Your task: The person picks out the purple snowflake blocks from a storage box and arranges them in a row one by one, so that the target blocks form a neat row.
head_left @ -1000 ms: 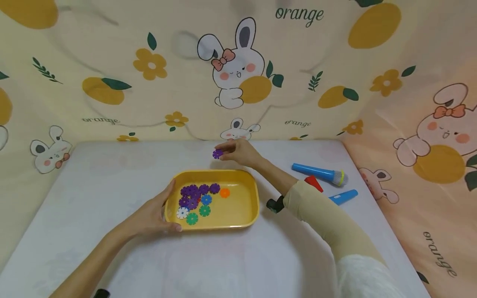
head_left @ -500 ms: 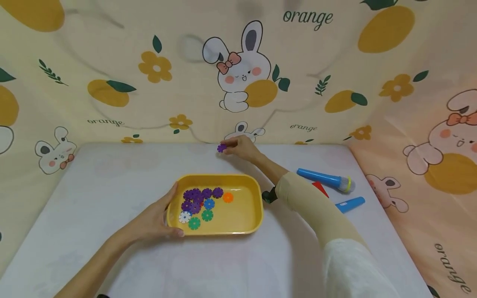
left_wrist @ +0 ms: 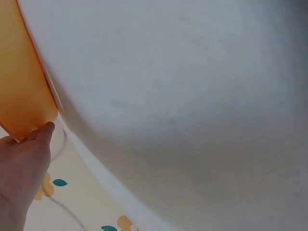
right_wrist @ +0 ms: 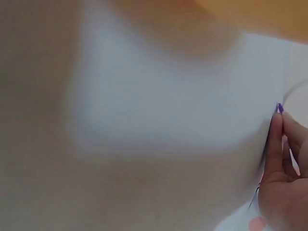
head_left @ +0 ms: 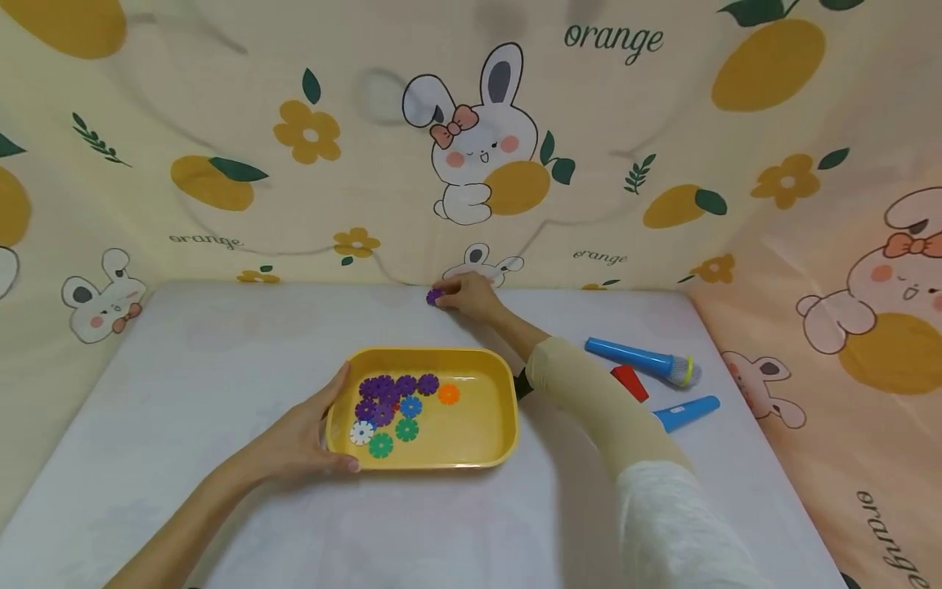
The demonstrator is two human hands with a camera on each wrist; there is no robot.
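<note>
One purple notched plastic disc [head_left: 432,298] is pinched between right hand [head_left: 473,296] fingertips, farther than a second ago from the yellow rectangular tray [head_left: 464,429], which left hand [head_left: 300,438] grips.

- Left hand [head_left: 305,433]: bare, as is the left forearm [head_left: 209,499] as far as the head view shows it.
- Right hand [head_left: 471,296]: bare, with a short stretch of uncovered wrist beyond the sleeve.
- Beige sleeve [head_left: 599,405] on the right forearm: plain, close-fitting, lightly creased, with a rounded cuff edge.
- White sleeve [head_left: 673,523] further up the right arm: looser and softly textured, meeting the beige in a clear line across the arm.
- Small black device [head_left: 523,384] beside the beige cuff, partly hidden, its details too dark to tell.
</note>
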